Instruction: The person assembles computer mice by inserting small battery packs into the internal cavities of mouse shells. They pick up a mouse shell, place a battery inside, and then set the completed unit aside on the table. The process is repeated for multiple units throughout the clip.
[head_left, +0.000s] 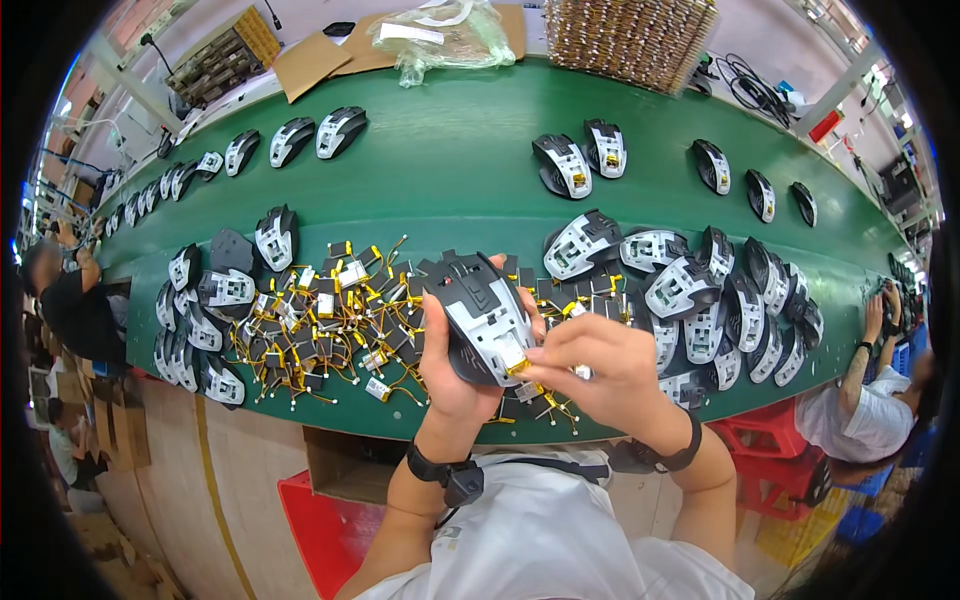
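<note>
My left hand [450,375] grips a black and white computer mouse shell [485,315], held open side up above the green belt [470,180]. My right hand [600,370] pinches a small silver battery [515,357] with yellow tape at the shell's near end, fingers closed on it. Under my hands lies a heap of several small batteries with yellow wires [320,325]. Both wrists wear black straps.
Piles of mouse shells lie left [205,310] and right [720,300] of my hands, with more spaced along the belt's far side. Cardboard, a plastic bag [440,35] and a tray stack [630,35] stand behind. Other people work at the left [70,300] and right [860,400].
</note>
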